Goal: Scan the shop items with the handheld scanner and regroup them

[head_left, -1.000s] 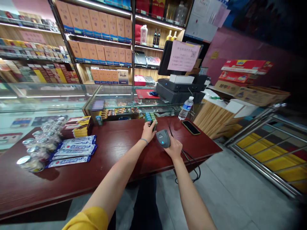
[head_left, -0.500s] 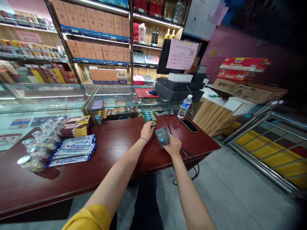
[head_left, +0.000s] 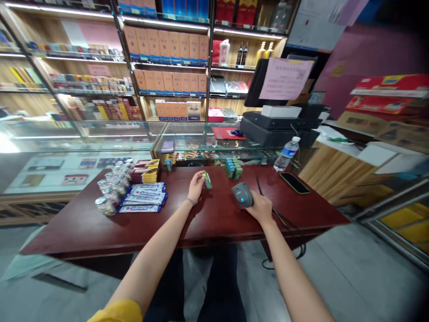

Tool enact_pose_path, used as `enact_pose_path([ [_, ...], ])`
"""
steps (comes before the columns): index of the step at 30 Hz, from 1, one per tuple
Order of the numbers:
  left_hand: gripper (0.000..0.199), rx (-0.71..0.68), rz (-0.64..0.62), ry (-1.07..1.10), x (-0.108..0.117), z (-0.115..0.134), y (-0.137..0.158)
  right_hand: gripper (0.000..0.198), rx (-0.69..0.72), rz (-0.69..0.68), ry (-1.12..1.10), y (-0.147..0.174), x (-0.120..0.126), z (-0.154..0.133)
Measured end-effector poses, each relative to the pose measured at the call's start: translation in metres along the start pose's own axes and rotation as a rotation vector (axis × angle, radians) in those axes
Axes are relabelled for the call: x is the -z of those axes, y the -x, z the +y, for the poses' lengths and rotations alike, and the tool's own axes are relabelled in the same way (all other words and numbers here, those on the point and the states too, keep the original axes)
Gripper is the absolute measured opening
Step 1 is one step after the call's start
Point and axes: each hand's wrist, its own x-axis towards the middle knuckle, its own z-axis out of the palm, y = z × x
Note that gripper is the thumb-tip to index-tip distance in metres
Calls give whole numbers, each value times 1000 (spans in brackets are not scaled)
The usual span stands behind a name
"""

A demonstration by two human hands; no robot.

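While the left hand (head_left: 196,185) pinches a small green pack (head_left: 207,180) between thumb and fingers, the right hand (head_left: 262,207) is wrapped round the handle of a grey barcode scanner (head_left: 243,195), blue light lit. The green pack is tilted, left of the scanner and apart from it, above or on the dark red table (head_left: 214,219); contact with the tabletop cannot be told. Print on the pack: too small to read.

Beyond, near the table's far edge: a cluster of green packs (head_left: 233,168), lettering unresolved. To the left: white-and-blue sachets (head_left: 144,197), overlapping, print blurred; silver-lidded jars (head_left: 114,183) beside them; brown-and-yellow packs (head_left: 146,171) behind. To the right: a clear bottle (head_left: 287,154) with a blue label, brand illegible, and a dark-screened phone (head_left: 295,183) just beside it.

Farther out, a pink sheet (head_left: 284,78) on the monitor (head_left: 256,82) bears several lines of characters, unreadable here, and a square code at upper right. Shelved orange boxes (head_left: 167,47) each carry a dark mark above a blue base; wording not resolved. Stacked red cartons (head_left: 390,85) at far right: lettering likewise blurred.
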Motion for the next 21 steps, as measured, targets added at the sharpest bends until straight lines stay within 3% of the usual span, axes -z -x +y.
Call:
enact_pose_path([
  [4,53,127,17,127,54,21,6,36,48,-27,-64,-13,-14,-31],
  [8,55,171,56,216,83,28,4,42,107,-78,-159,-25,-28,-72],
  [14,51,249,65,312,93,25,-2,45,261,-122,-242,-27,-33,-112],
  [21,50,273,110,321,98,20,-5,40,352,-149,-298,-23,-28,-115],
])
